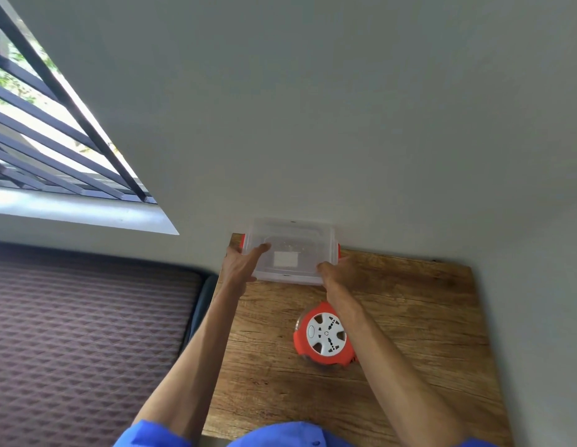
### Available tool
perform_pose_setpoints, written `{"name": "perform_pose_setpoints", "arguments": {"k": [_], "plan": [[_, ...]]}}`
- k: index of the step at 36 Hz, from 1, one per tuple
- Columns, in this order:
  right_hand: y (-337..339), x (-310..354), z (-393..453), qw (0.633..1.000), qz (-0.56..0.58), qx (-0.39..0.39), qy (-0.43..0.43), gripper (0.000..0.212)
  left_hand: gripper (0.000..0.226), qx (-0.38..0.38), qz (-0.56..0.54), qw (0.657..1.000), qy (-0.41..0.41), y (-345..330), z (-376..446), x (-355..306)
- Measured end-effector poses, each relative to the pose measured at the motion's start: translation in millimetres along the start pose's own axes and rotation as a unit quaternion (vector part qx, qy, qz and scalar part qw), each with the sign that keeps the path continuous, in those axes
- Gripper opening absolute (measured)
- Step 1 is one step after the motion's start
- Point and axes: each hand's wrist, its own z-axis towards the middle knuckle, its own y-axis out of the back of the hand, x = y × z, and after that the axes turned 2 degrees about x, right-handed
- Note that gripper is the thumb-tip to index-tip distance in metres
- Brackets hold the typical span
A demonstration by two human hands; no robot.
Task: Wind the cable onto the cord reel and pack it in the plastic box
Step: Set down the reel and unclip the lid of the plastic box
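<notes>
Left hand and right hand gripping a clear plastic box at the wall, orange cord reel nearer on wooden table

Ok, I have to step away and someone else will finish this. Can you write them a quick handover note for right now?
Left hand: grips the left end of the box, fingers over its lid.
Right hand: grips the box's right end.
The box, lid on with red clips, stands at the table's far edge by the wall.
The reel lies flat on the table in front of the box; no loose cable shows.
Done: winding, it seems.
Left: open the box, put the reel in, close it.
</notes>
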Motion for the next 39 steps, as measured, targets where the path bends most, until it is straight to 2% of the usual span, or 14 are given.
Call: {"name": "perform_pose_setpoints", "arguments": {"k": [5, 9, 11, 14, 17, 21, 24, 29, 39], "plan": [[5.8, 1.1, 4.2, 0.999, -0.037, 0.033, 0.009, 0.048, 0.093, 0.039, 0.04, 0.998, 0.021, 7.2, 8.5, -7.8], [15.9, 13.0, 12.1, 0.986, -0.145, 0.055, 0.053, 0.058, 0.061, 0.027, 0.107, 0.994, -0.011, 7.9, 15.4, -6.9], [16.1, 21.8, 17.3, 0.988, -0.128, 0.079, 0.043, 0.064, 0.056, -0.012, 0.137, 0.99, -0.037, 3.1, 16.9, -4.2], [13.3, 32.7, 22.8, 0.993, -0.062, 0.101, 0.001, 0.073, 0.064, -0.054, 0.144, 0.987, -0.048, -5.2, 14.3, -3.4], [9.3, 35.4, 26.5, 0.994, -0.035, 0.103, -0.024, 0.075, 0.071, -0.048, 0.099, 0.993, -0.043, -12.7, 11.8, -3.8], [6.1, 36.2, 31.9, 0.994, 0.003, 0.093, -0.056, 0.074, 0.082, -0.033, 0.102, 0.993, -0.04, -14.3, 15.0, -8.2], [7.8, 37.2, 38.5, 0.991, 0.045, 0.093, -0.089, 0.065, 0.084, -0.022, 0.11, 0.993, -0.036, -11.6, 20.3, -10.9], [8.2, 38.1, 45.5, 0.99, 0.076, 0.081, -0.087, 0.042, 0.085, 0.0, 0.123, 0.992, -0.038, -7.3, 28.3, -10.2], [14.6, 37.9, 49.3, 0.969, 0.181, 0.1, -0.132, 0.011, 0.072, 0.006, 0.056, 0.998, -0.028, -7.4, 34.1, -9.8]]}}
